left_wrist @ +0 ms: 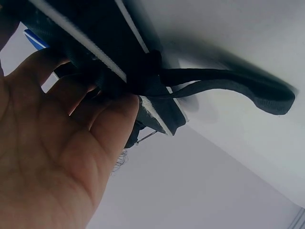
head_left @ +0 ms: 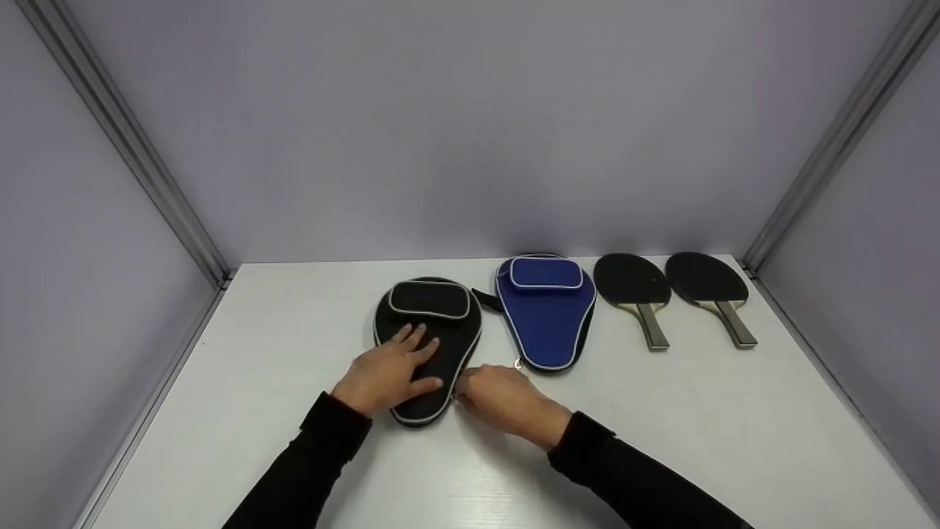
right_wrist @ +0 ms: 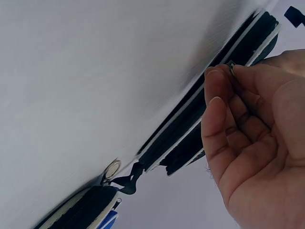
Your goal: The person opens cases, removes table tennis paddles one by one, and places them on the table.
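Note:
A black table tennis paddle case (head_left: 454, 339) with white piping and a small front pocket lies on the white table. My left hand (head_left: 389, 373) rests on its front, fingers spread and fairly straight below the pocket. In the left wrist view, a black strap loop (left_wrist: 228, 78) sticks out from the case's side. At the lower right edge of the case is my right hand (head_left: 505, 397), its thumb and index finger pinching a small zipper pull (right_wrist: 232, 68). Most of that pull is hidden by the fingertips.
Right of the black case lies a blue paddle case (head_left: 549, 316), with a metal ring (right_wrist: 113, 168) at its end. Farther right are two black paddles, one nearer (head_left: 633, 279) and one by the corner (head_left: 707, 278). Grey walls (head_left: 470, 132) enclose the table's back and sides.

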{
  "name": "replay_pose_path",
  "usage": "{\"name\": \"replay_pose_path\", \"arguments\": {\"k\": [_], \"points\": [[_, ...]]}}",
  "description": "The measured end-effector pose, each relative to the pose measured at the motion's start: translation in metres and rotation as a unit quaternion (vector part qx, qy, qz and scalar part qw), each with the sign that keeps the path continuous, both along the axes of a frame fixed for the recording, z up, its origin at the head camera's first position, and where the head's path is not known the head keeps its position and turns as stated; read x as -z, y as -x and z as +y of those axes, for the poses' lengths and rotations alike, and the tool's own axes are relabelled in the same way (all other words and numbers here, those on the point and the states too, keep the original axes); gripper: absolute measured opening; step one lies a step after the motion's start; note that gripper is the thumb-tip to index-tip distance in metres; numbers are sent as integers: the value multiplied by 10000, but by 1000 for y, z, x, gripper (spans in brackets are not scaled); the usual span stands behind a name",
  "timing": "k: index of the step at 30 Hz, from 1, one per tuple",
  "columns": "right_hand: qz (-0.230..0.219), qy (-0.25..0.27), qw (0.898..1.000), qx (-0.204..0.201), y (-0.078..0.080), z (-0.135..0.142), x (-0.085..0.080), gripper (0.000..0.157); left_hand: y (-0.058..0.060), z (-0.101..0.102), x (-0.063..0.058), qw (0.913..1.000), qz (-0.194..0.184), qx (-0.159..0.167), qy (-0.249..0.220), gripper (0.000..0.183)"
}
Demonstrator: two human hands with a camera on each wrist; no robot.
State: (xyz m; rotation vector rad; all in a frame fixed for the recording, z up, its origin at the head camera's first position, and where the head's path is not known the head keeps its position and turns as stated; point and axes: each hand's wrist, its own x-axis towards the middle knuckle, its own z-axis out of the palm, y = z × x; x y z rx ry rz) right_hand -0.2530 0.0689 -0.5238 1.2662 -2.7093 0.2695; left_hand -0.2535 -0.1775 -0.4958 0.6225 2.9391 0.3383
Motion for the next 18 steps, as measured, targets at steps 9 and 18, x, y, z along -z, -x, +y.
{"name": "replay_pose_path", "arguments": {"k": [9,18], "points": [[-217,-298,9987,-341,-14,-4,-5,8,1,2,-2,9998,8,-76,176,77],[-109,-109,9994,-326,-10,5,-11,7,2,3,-3,9982,305,-197,474,73]]}}
